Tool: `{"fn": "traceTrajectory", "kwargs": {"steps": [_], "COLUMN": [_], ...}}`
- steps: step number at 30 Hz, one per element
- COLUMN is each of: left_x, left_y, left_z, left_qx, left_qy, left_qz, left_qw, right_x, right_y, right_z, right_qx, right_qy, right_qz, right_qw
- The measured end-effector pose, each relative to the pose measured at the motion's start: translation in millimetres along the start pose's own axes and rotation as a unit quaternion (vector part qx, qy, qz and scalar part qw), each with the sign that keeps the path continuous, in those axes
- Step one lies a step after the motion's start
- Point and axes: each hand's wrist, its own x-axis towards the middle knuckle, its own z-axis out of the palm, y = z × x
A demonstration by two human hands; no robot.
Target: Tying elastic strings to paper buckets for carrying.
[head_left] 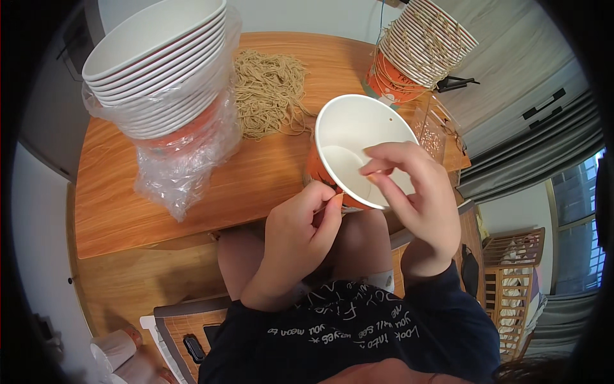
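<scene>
A paper bucket, white inside and orange outside, stands tilted at the table's front edge with its mouth toward me. A small hole shows in its far wall near the rim. My left hand is at the bucket's near left side, thumb and forefinger pinched just outside the rim; what they hold is too small to make out. Over the bucket's mouth, my right hand has its fingertips drawn together in a pinch, and whatever is between them cannot be made out. A loose heap of tan twine lies beyond the bucket.
On the left of the wooden table a tall stack of white-rimmed buckets leans in clear plastic wrap. Another stack, strung with twine, stands at the far right. Near it lie a clear bag of small pieces and eyeglasses.
</scene>
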Motion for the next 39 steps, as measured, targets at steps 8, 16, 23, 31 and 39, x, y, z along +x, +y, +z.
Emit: {"fn": "traceTrajectory", "kwargs": {"steps": [8,16,23,31,39], "left_x": [2,-2,-5,-8,-16], "left_y": [-5,-2,-12,-8,-8], "left_z": [7,10,1,16,22], "left_qx": [-0.029,-0.069,-0.191,-0.278,-0.231], "left_qy": [0.007,0.087,-0.087,-0.097,-0.097], "left_qz": [0.016,0.041,0.024,-0.027,0.003], "left_qw": [0.999,0.993,0.977,0.955,0.968], "right_x": [30,4,-55,-90,-105], "right_y": [10,-2,-20,15,12], "right_z": [-10,-9,32,68,80], "right_qx": [0.017,-0.033,-0.034,-0.022,0.229], "right_qy": [-0.207,0.005,0.169,0.228,0.205], "right_qz": [-0.086,-0.093,-0.104,-0.116,0.021], "right_qw": [0.974,0.995,0.979,0.966,0.951]}}
